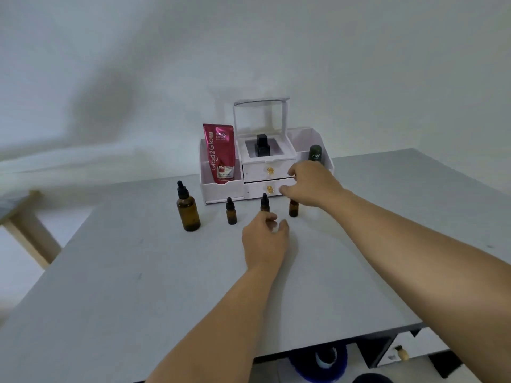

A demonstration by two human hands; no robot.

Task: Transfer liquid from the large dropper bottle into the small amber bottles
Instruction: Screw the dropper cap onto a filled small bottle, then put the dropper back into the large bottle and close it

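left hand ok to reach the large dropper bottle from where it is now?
Probably yes. The left hand is empty and open, just in front of the middle small bottle. The large dropper bottle stands upright further left. Only the leftmost small bottle stands between; passing in front of it looks clear.

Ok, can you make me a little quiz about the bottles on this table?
1. How many small bottles stand on the table?
2. True or false: the big bottle is left of all the small ones.
3. Which hand is over the right small bottle: A) left hand B) right hand?

Key: 1) three: left, middle, right. 2) true. 3) B.
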